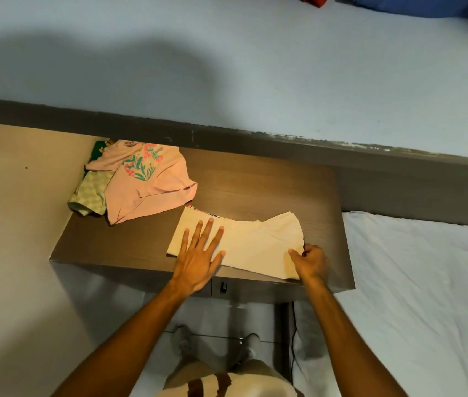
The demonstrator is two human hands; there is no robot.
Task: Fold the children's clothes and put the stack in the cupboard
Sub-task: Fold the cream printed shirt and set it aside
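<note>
Warm, fairly dim indoor light is falling from behind the person, casting a large soft shadow on the wall (129, 70) above the table (270, 190). The wide lens is bending the table's edges, and fine detail is looking soft and slightly smeared throughout.

Neck label of pink shirt (146, 179): a small oval patch at the collar carries a few dark letters, too blurred and small to read.
Front of pink shirt: a printed pattern of pink flowers and green leaves, with no words in it.
Cream garment (250, 245): a sliver of coloured print shows at its far edge, with no legible letters.
Desk (270, 184): no writing, numbers or signs can be read on it.
</note>
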